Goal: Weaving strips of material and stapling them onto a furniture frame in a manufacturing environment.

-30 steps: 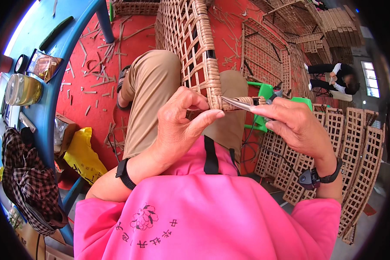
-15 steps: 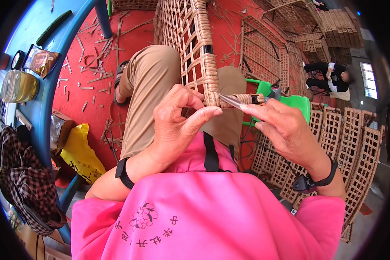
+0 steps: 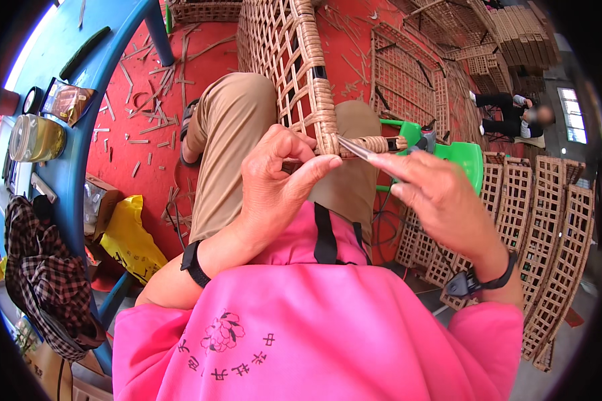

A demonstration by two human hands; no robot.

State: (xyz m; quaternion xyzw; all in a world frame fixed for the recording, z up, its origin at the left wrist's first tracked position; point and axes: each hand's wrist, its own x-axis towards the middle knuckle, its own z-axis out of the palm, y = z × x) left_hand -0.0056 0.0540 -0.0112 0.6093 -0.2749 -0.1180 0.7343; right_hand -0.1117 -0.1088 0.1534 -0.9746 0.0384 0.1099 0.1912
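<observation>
A woven basket-like frame (image 3: 306, 63) of tan strips stands between my knees, with its tightly wrapped corner towards me. My left hand (image 3: 274, 177) grips that corner, the thumb along its near edge and the other fingers curled behind the weave, partly hidden. A short wrapped bar (image 3: 374, 144) runs right from the corner. Pinched in my right hand (image 3: 441, 194) is a slim, pointed metal tool (image 3: 356, 149), its tip touching the wrapping at the corner. My fingers cover its handle, so its exact kind cannot be told.
A blue table (image 3: 90, 73) on the left bears a jar (image 3: 37, 138) and a packet (image 3: 67, 101). Cut strips litter the red floor (image 3: 140, 127). Woven panels (image 3: 545, 234) stand at right, near a green chair (image 3: 465, 164). Another person (image 3: 515, 117) sits at far right.
The metal tool's tip stays at the corner while its handle end and my right hand shift slightly. My left hand keeps its hold. The view has shifted a little.
</observation>
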